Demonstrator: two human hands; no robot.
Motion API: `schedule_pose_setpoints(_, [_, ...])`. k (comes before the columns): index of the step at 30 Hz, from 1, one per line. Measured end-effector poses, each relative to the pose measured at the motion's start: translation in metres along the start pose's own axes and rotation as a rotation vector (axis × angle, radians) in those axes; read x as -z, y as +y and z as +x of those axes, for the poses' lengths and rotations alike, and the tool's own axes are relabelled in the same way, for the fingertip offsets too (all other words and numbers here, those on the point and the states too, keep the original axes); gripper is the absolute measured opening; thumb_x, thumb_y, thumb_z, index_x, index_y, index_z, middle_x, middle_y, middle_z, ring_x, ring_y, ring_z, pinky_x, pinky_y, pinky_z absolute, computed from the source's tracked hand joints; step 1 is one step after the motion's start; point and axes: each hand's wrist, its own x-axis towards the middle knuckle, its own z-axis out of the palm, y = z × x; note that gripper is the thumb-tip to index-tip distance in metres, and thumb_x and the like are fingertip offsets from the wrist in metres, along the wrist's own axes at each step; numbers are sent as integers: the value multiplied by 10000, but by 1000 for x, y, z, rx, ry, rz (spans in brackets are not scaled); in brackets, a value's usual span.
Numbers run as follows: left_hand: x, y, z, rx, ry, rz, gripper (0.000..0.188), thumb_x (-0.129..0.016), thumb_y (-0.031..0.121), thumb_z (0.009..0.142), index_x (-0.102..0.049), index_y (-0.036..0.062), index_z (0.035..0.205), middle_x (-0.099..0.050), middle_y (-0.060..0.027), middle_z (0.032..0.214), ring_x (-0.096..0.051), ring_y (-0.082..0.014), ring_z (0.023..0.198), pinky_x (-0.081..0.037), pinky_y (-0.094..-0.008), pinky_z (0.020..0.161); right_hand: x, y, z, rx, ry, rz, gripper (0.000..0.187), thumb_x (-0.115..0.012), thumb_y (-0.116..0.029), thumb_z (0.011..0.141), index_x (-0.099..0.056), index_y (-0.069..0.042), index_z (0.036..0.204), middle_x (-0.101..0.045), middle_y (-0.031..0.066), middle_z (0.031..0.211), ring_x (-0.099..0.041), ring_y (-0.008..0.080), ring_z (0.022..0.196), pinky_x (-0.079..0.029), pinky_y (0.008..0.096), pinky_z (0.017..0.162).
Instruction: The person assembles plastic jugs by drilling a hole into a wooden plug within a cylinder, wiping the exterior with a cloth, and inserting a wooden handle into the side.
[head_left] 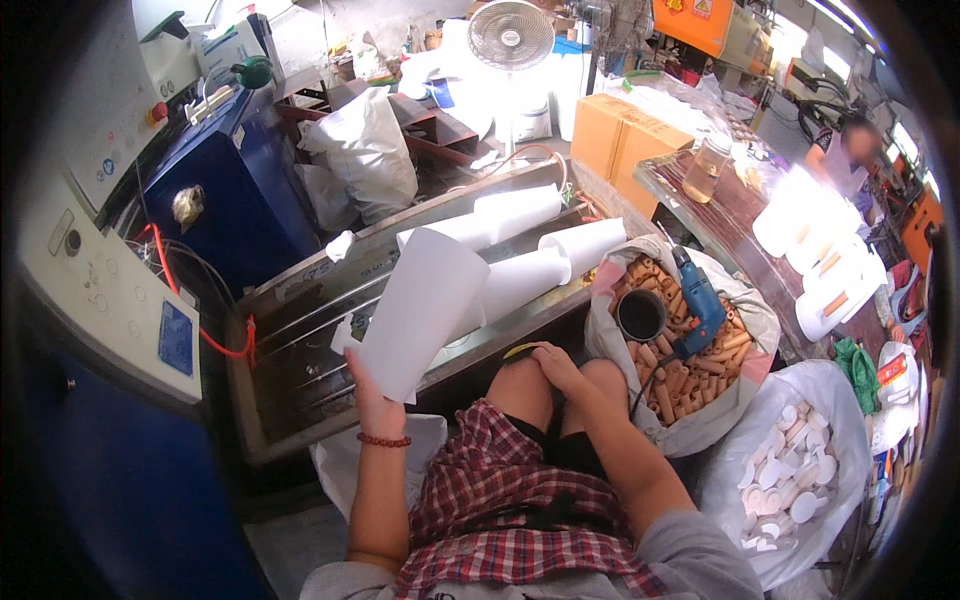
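Gripping the white tube [425,310] at eleven o'clock, the left hand [378,402] should squeeze lightly; the right hand's [556,366] hold I can't tell.

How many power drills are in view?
1: the blue drill, resting on the brown tubes in the open sack, to the right of the person's right hand. Others may be hidden in the background clutter.
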Motion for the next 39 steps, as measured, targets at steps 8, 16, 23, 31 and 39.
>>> schedule_pose_setpoints(8, [-48,-24,-28,21,-56,131,598,-393,532,939,-354,114,1365,-453,-81,1339,-462,-245,1207,-394,-413,1007,-10,-151,-28,815,564,-70,442,-535,-28,751,-541,-51,1193,-507,160,1279,-452,334,1212,-327,423,1032])
schedule_pose_setpoints(16, [-59,-6,-37,158,-120,14,555,-387,485,940,-364,126,1362,-452,-95,1344,-466,-277,1193,-386,-456,996,17,-130,-81,1168,75,-648,271,-538,-182,775,-588,-82,1022,-500,75,1279,-466,256,1191,-407,374,902])
schedule_pose_setpoints(23, [-6,2,-62,240,16,164,477,-358,432,967,-449,93,1290,-535,-87,1234,-510,-234,1140,-409,-402,977,202,-67,-168,559,614,-971,249,-593,-28,686,-612,-55,933,-590,83,1124,-555,286,1044,-421,406,903])
schedule_pose_setpoints(31, [32,-42,-88,221,-197,856,457,-467,265,948,-411,-42,1283,-538,-134,1181,-552,-202,1039,-426,-329,914,315,-1,-159,-166,293,-705,326,-611,-276,783,-628,-11,974,-636,150,1039,-601,329,953,-479,377,818])
schedule_pose_setpoints(39, [34,-34,-77,84,-384,1154,631,-490,399,934,-306,-29,1359,-459,-161,1265,-477,-234,1114,-380,-350,948,340,70,-82,-553,350,-1186,331,-618,-277,749,-563,-23,956,-653,182,908,-647,329,841,-507,426,699])
